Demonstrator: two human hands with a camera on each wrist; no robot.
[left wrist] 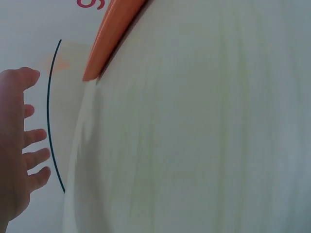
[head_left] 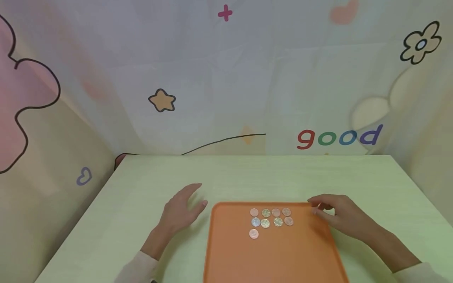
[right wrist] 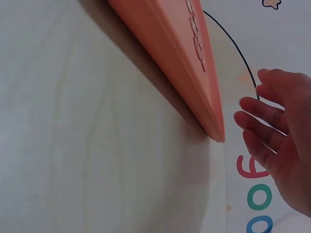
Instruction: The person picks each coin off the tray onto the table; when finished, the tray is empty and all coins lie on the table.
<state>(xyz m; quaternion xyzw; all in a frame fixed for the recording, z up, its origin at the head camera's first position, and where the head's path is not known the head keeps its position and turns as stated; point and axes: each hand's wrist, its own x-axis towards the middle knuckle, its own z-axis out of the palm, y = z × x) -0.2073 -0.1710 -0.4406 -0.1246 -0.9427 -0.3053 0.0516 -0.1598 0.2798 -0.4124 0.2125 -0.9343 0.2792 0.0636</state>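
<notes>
An orange tray [head_left: 283, 255] lies on the table in the head view. Toward its back edge sit several coins [head_left: 277, 222], set in two short rows with a single coin [head_left: 253, 234] in front at the left. Some look coppery, others yellowish, one bluish. My left hand [head_left: 180, 210] hovers left of the tray, its thumb and fingers spread apart with nothing between them. Over the tray's back right corner is my right hand [head_left: 341, 214], its fingers loosely bent. In the right wrist view no object shows in that hand [right wrist: 284, 131].
The pale table [head_left: 159, 173] extends around the tray on the left, right and far side. Behind it hangs a printed curtain [head_left: 219, 78] with a star, a flower and the word "good". The tray's raised wall [right wrist: 189, 87] shows in the right wrist view.
</notes>
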